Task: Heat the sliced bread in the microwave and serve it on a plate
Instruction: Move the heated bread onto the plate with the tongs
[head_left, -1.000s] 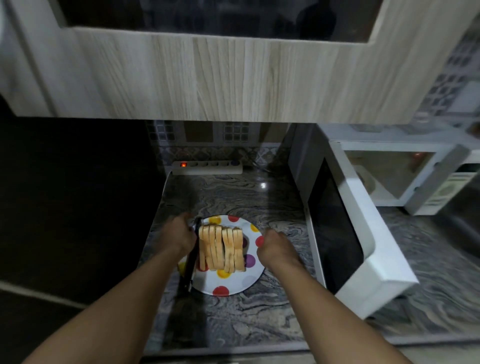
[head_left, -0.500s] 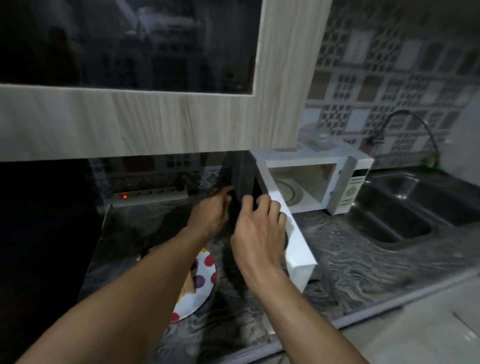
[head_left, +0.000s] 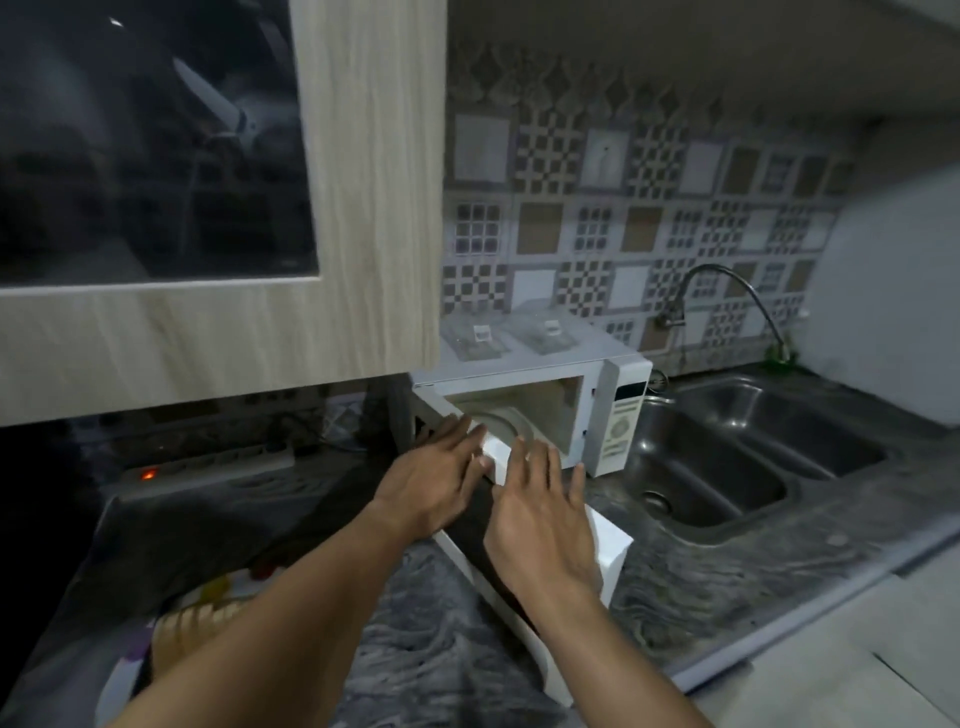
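**While bread waits, hands loosen**

Whereas both curled on the microwave (head_left: 618, 410) door (head_left: 610, 551) before, left hand (head_left: 431, 488) and right hand (head_left: 540, 525) now spread over it, released, holding nothing. Sliced bread (head_left: 189, 621) sits on its plate (head_left: 114, 686), desk (head_left: 426, 623) left.

Steel sink (head_left: 719, 470), faucet (head_left: 727, 268), lit power strip (head_left: 208, 463)

The microwave (head_left: 597, 384) stands far on the counter (head_left: 426, 649), its door (head_left: 610, 556) swung open toward the near side. Two boxes (head_left: 472, 340) lie on top of it. The sink (head_left: 727, 467) is set in the counter to its right, with the tap (head_left: 727, 283) behind. A power strip (head_left: 208, 462) lies far left. The plate (head_left: 117, 680), with bread (head_left: 187, 621) on it, sits near left. The left hand (head_left: 431, 488) and right hand (head_left: 540, 525) are side by side over the door. A cupboard (head_left: 363, 208) hangs above, left.
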